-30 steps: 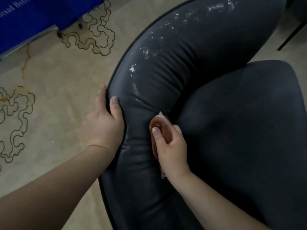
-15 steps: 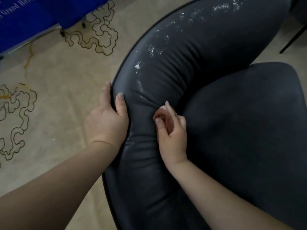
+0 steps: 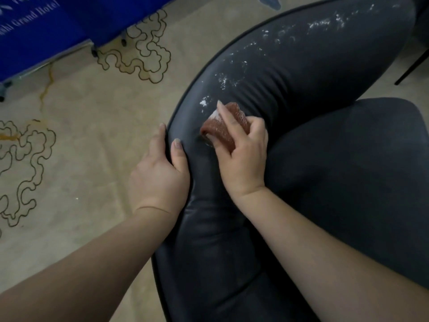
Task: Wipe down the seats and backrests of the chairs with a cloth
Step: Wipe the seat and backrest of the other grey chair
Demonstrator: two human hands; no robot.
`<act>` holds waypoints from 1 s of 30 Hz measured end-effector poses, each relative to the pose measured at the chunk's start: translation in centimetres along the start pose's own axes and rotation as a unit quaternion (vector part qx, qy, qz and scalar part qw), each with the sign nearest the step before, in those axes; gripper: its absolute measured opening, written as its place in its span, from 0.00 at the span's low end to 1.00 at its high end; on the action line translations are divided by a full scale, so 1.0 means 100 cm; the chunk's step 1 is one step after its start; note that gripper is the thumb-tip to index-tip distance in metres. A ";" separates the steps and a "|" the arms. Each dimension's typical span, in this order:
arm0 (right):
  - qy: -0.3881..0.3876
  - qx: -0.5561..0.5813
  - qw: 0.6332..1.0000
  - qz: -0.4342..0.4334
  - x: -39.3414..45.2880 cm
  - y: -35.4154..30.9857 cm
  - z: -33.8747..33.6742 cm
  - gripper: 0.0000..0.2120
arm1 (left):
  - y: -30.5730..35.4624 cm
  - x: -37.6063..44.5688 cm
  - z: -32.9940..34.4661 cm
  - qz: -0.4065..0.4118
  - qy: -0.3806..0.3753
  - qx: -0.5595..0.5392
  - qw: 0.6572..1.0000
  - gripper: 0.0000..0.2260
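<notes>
Right hand (image 3: 243, 156) grips cloth (image 3: 224, 129) on backrest (image 3: 290, 73); left hand (image 3: 160, 177) clutches its edge. White residue (image 3: 301, 31) ahead unwiped, seat (image 3: 359, 170) probably too.

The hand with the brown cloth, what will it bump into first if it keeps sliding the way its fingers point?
Most likely the white powdery smudge just beyond the right hand and its cloth, on the dark backrest. More white specks lie farther along the same curve.

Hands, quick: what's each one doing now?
Left hand: grips the dark leather chair backrest edge.
Right hand: holds the reddish-brown cloth.
</notes>
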State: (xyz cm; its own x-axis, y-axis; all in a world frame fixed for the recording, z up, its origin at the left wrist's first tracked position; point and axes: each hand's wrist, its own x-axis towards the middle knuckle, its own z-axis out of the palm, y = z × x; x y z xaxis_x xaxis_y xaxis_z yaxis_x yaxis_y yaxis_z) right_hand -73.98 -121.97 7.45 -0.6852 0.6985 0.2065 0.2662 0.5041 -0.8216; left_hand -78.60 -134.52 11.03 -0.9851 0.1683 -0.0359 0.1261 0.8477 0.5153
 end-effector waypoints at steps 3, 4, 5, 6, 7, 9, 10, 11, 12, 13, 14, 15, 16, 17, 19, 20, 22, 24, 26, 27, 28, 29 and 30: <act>-0.023 0.040 0.999 -0.013 -0.038 0.005 -0.009 0.26 | 0.002 -0.001 0.000 -0.003 0.003 -0.003 1.000 0.27; -0.032 0.044 0.998 -0.024 -0.048 0.007 -0.012 0.26 | 0.002 -0.001 0.000 -0.003 0.004 0.001 1.000 0.27; -0.034 0.043 0.998 -0.033 -0.050 0.009 -0.013 0.27 | 0.003 -0.001 0.000 -0.003 0.003 0.006 1.000 0.27; -0.029 0.039 0.998 -0.037 -0.042 0.010 -0.012 0.26 | 0.003 0.000 0.000 -0.003 0.003 0.010 1.000 0.27; -0.018 0.030 0.999 -0.038 -0.029 0.010 -0.008 0.26 | 0.003 0.000 0.000 -0.002 0.003 0.011 1.000 0.27; 0.001 0.008 0.999 -0.032 -0.006 0.004 0.001 0.25 | 0.004 0.000 -0.001 0.000 0.004 0.011 1.000 0.26; 0.008 0.001 0.999 -0.034 0.002 0.002 0.004 0.25 | 0.004 0.000 -0.001 0.000 0.005 0.012 1.000 0.26; 0.014 0.008 0.999 -0.037 0.006 0.004 0.007 0.25 | 0.004 0.000 -0.001 0.000 0.006 0.013 1.000 0.26; 0.021 0.034 0.999 -0.032 0.006 0.008 0.008 0.24 | 0.004 0.000 -0.001 0.000 0.005 0.017 1.000 0.26; 0.035 0.076 0.996 -0.010 0.002 0.012 0.007 0.22 | 0.004 -0.001 -0.001 0.001 0.004 0.021 1.000 0.26; 0.051 0.118 0.992 0.016 -0.005 0.016 0.005 0.21 | 0.003 -0.001 -0.002 0.003 0.003 0.022 1.000 0.26; 0.065 0.139 0.988 0.032 -0.014 0.019 0.001 0.21 | 0.003 -0.002 -0.002 0.005 0.002 0.021 1.000 0.25; 0.061 0.136 0.988 0.026 -0.025 0.020 -0.003 0.22 | 0.003 -0.002 -0.002 0.004 0.002 0.021 1.000 0.24; 0.033 0.123 0.992 0.002 -0.035 0.020 -0.006 0.24 | 0.003 -0.002 -0.003 0.002 0.003 0.022 1.000 0.24; -0.023 0.089 0.994 -0.060 -0.037 0.020 -0.005 0.25 | 0.002 -0.001 -0.002 -0.002 0.001 0.028 1.000 0.23; -0.025 0.069 0.995 -0.074 -0.027 0.019 -0.002 0.25 | 0.002 0.000 -0.002 -0.003 0.001 0.030 1.000 0.22; 0.000 0.033 0.996 -0.079 -0.001 0.016 0.004 0.24 | 0.002 0.001 -0.001 -0.003 0.003 0.028 1.000 0.21; 0.020 0.032 0.996 -0.075 0.015 0.019 0.007 0.23 | 0.002 0.001 -0.001 -0.004 0.003 0.033 0.999 0.21; 0.025 0.092 0.995 -0.035 0.007 0.025 0.003 0.22 | 0.000 0.000 -0.001 -0.006 -0.001 0.026 1.000 0.21; 0.031 0.115 0.993 -0.016 -0.005 0.028 -0.001 0.22 | 0.000 0.000 -0.001 -0.006 -0.003 0.018 1.000 0.21; 0.035 0.121 0.992 -0.008 -0.020 0.030 -0.005 0.22 | -0.001 -0.001 -0.001 -0.005 -0.003 0.012 1.000 0.21; 0.024 0.118 0.993 -0.014 -0.035 0.029 -0.007 0.23 | -0.001 -0.001 -0.001 -0.004 -0.003 0.010 1.000 0.21; 0.004 0.111 0.994 -0.024 -0.047 0.028 -0.008 0.24 | -0.001 0.000 -0.001 -0.002 -0.001 0.009 1.000 0.22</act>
State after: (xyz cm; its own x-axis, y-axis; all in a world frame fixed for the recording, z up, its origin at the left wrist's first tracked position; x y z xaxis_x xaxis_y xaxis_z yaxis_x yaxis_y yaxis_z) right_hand -69.48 -123.47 4.57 -0.6878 0.6810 0.2513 0.0777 0.4132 -0.9073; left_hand -78.60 -134.65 11.03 -0.9853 0.1664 -0.0400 0.1246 0.8575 0.4991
